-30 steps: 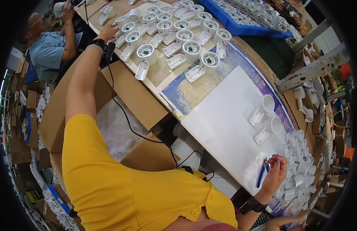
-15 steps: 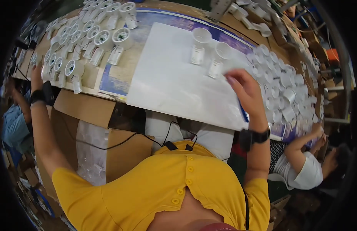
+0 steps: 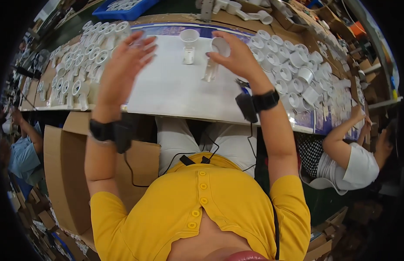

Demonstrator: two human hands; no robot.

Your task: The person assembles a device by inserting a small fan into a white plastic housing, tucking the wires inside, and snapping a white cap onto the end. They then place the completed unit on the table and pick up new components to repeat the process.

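On the white sheet (image 3: 167, 87), a white cup-shaped plastic housing (image 3: 189, 36) stands with a flat white box (image 3: 189, 55) just in front of it. My right hand (image 3: 239, 56) has its thumb and fingers round a second white cup-shaped housing (image 3: 220, 47), which has a similar pale box (image 3: 209, 71) below it. Motion blurs my left hand (image 3: 125, 67), raised at the sheet's left edge with its fingers spread and nothing in them. Behind it stand rows of white housings (image 3: 95, 53); some show green parts inside. A blue-handled tool (image 3: 244, 88) lies near my right wrist.
Many plain white housings (image 3: 293, 71) crowd the table's right side. At the back are a blue tray (image 3: 128, 12) of white parts and a metal post (image 3: 206, 9). An open cardboard box (image 3: 65, 174) stands below the left edge. Other people sit at both sides.
My left hand has come from the far left rows toward the middle. My right hand has moved up and left and closed round the nearer housing. The head view has shifted.
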